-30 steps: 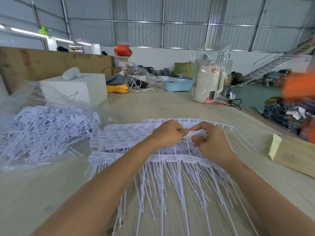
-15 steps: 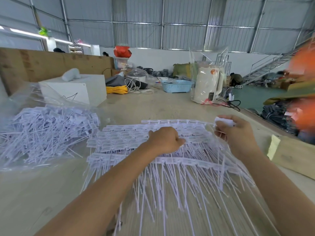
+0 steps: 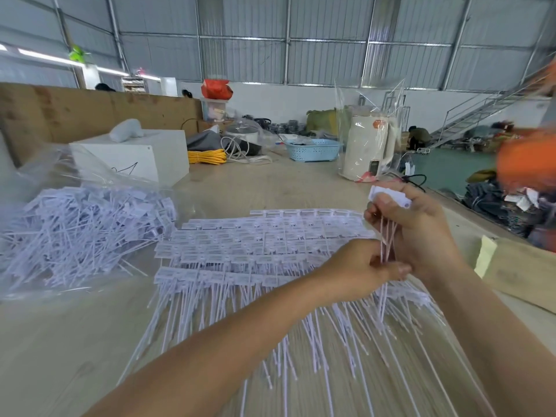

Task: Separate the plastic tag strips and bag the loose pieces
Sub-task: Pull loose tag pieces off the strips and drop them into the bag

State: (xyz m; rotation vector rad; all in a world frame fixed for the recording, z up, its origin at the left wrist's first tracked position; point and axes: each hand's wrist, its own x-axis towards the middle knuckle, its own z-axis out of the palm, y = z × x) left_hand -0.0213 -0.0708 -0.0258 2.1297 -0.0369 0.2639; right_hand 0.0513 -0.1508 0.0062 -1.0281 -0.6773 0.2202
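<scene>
1. there, a small bunch of loose tags (image 3: 388, 197) stood upright in the right hand (image 3: 416, 233), their flat white heads poking out above the curled fingers and their thin stems hanging down past the palm.
2. the right hand was clenched around that bunch, raised above the tabletop (image 3: 90, 341) near its right edge.
3. the left hand (image 3: 359, 267) sat just below and beside it, fingers curled, thumb and fingertips pinching the lower part of the same stems.
4. under both hands the joined tag strips (image 3: 240, 251) lay flat in overlapping rows across the middle of the tabletop, heads toward the far edge and long stems fanned toward the near edge.
5. toward the left edge a clear plastic bag (image 3: 75, 230) lay open and heaped with separated tags in a tangled pile.
6. behind the bag, toward the far left corner, stood a white box (image 3: 141, 158) with a pale rounded object on top.
7. farther back were a coil of yellow cord (image 3: 207, 156), a light blue basket (image 3: 313, 149) and a cream kettle (image 3: 365, 145) wrapped in clear film.
8. by the right edge rested a wooden block (image 3: 523, 275) with a pale yellow end.
9. a blurred orange shape (image 3: 526, 164) filled the right side of the view beyond the tabletop.
</scene>
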